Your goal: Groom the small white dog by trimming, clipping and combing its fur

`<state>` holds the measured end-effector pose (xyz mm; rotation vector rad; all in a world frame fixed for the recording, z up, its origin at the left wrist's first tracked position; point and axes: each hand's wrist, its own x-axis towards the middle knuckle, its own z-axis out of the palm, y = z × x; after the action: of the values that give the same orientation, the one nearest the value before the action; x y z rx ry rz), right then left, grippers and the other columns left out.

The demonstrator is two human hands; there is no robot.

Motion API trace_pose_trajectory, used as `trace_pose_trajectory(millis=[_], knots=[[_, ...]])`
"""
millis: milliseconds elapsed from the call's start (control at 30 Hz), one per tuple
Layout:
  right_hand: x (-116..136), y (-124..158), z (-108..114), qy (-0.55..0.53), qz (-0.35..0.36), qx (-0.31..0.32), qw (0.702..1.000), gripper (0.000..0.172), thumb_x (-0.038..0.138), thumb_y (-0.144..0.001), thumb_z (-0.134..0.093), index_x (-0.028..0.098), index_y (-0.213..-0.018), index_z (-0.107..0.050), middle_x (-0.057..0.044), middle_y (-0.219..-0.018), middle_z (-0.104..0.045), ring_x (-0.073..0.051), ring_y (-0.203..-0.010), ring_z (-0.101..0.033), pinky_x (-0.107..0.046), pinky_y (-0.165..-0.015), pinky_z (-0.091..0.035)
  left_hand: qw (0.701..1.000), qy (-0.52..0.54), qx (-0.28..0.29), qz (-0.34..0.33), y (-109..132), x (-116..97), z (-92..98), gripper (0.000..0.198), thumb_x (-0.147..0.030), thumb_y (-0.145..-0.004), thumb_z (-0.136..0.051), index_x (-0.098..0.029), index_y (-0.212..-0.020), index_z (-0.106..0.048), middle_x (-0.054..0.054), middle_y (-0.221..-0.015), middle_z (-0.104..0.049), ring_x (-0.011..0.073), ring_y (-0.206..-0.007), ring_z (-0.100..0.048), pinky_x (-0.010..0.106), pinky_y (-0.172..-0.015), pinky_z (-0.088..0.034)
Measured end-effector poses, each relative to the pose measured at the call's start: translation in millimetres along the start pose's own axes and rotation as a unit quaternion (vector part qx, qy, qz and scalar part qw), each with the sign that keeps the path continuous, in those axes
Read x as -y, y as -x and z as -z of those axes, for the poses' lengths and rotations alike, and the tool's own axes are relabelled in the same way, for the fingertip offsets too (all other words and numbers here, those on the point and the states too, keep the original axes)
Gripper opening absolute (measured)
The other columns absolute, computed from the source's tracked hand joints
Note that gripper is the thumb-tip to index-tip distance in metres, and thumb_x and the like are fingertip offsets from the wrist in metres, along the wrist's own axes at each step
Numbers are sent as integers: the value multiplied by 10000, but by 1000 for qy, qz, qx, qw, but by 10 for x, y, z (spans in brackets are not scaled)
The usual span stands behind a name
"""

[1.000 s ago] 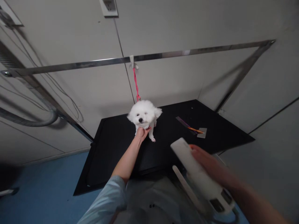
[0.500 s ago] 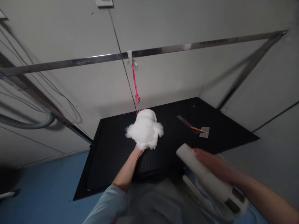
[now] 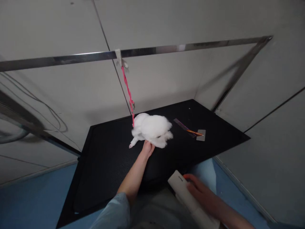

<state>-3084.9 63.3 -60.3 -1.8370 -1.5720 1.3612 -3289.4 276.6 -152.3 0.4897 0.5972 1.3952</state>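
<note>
A small fluffy white dog (image 3: 156, 125) is on the black table (image 3: 100, 168), its body sideways and one leg stretched to the left. A pink cord (image 3: 127, 84) runs from the bar down to its neck area. My left hand (image 3: 148, 148) holds the dog low on its near side; the fingertips are hidden in and under the fur. At the lower right my right hand (image 3: 196, 190) is closed around a long white box-shaped thing (image 3: 178, 184) with small dark print near its end. It is apart from the dog, off the table's near edge.
A metal bar (image 3: 147, 52) crosses above the table. Right of the dog lie a purple-edged comb-like strip (image 3: 182, 124), an orange pencil-like tool (image 3: 194, 132) and a flat pale card-like piece (image 3: 201, 135). Cables (image 3: 35, 95) hang along the left wall.
The dog has turned sideways, showing its flank and a leg. My left hand has shifted to its near side. My right hand and the white thing have come lower and nearer. The view has swung right.
</note>
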Motion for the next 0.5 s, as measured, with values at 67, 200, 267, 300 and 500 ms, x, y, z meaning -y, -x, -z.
trace_pose_trajectory(millis=[67,200,267,300,500], knots=[[-65,-46,-56,-17,-20,6,1000,484,553,-911,-346,235,-1203,-565,-84,-1129,-688,-258,-1047,-645,-387,-941,-501,1000,17,4,-9,-6,-136,-51,375,-219,-593,-863,-127,-925,-714,142,-1105,-726,344,-1222,-590,453,-1080,-465],[-201,-154,-161,-20,-3,18,1000,390,554,-917,-366,238,-1044,-557,-53,-967,-656,-224,-910,-616,-346,-836,-499,999,32,-6,-34,-33,-436,-36,513,-314,-618,-870,-173,-1088,-718,106,-1253,-684,308,-1218,-592,427,-1011,-520],[-285,-204,-199,-17,5,20,1000,374,567,-919,-371,239,-981,-539,-34,-891,-621,-208,-841,-587,-327,-782,-490,999,9,-7,-45,-48,-581,50,546,-388,-645,-856,-191,-1131,-704,102,-1246,-686,309,-1166,-618,440,-952,-546],[-321,-225,-211,-15,7,17,1000,370,570,-920,-366,239,-947,-527,-27,-858,-601,-202,-818,-572,-320,-762,-483,998,-19,-15,-60,-54,-650,118,553,-405,-646,-854,-192,-1132,-700,103,-1226,-693,317,-1147,-626,450,-931,-551],[-252,-340,-228,-13,-1,34,999,357,574,-909,-368,247,-878,-506,-10,-803,-557,-190,-780,-545,-293,-713,-456,916,-320,-120,-210,-156,-1027,643,604,-178,-478,-912,-124,-1035,-687,105,-1138,-712,268,-1189,-603,345,-1034,-473]])
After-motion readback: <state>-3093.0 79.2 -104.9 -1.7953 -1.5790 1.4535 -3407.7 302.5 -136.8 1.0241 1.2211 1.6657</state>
